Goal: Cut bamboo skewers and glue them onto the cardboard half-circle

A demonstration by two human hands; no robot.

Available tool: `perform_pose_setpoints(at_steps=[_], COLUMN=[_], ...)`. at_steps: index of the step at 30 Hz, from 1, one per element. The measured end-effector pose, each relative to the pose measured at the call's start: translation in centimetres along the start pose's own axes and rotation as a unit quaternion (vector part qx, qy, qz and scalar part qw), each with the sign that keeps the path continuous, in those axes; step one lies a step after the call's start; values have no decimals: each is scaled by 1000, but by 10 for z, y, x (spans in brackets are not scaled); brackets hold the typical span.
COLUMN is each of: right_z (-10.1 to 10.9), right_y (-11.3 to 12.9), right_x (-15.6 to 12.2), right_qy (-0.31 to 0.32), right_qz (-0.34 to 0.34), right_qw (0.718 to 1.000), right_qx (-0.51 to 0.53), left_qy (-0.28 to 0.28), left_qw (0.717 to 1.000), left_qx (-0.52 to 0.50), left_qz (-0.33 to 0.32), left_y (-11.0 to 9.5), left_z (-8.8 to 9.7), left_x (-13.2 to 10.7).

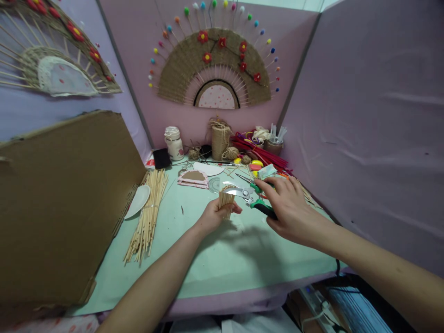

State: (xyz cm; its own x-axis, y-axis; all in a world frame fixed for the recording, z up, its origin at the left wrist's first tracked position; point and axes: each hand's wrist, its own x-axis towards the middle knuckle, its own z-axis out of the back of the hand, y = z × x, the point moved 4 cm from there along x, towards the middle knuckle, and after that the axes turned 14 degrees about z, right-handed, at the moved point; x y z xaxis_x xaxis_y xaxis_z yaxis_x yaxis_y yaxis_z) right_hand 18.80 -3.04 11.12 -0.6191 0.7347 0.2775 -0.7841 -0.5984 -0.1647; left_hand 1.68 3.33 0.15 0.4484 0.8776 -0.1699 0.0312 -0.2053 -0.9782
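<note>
My left hand point(212, 216) is closed around a short bundle of thin wooden sticks point(226, 200), held upright above the table. My right hand point(289, 206) grips pruning shears point(262, 206) with green and black handles. The shears' metal blades are apart and reach to the top of the bundle; whether they touch it I cannot tell. Behind the shears lies a pair of pointed pliers point(243, 177), partly covered by the right hand. A larger bundle of long sticks point(147, 217) rests on the table to the left, beside a white paper piece point(138, 201).
A cardboard sheet point(65, 208) stands along the left side. At the back are a white jar point(174, 144), a twine spool point(220, 142), red strips point(262, 152) and a protractor point(214, 185). A woven fan point(215, 60) decorated with red flowers hangs on the back wall.
</note>
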Motion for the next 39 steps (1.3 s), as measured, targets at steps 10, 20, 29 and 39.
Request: perform_pose_setpoints(at_steps=[10,20,29,39], right_z=[0,6,8,18], right_y=[0,1,-5,-6], right_x=[0,6,15,14], right_qy=[1,47,119,182], right_qz=[0,-13,3,-10], right_qw=[1000,999,993,983], right_qx=[11,10,-12,-17], left_qy=[-2,-2,-6,0], left_qw=[1000,999,999,998], left_qx=[1,41,39,58], left_qz=[4,-5,-5,-3], left_y=[-1,0,2,1], left_z=[0,1,3,0], left_x=[-1,0,1,2])
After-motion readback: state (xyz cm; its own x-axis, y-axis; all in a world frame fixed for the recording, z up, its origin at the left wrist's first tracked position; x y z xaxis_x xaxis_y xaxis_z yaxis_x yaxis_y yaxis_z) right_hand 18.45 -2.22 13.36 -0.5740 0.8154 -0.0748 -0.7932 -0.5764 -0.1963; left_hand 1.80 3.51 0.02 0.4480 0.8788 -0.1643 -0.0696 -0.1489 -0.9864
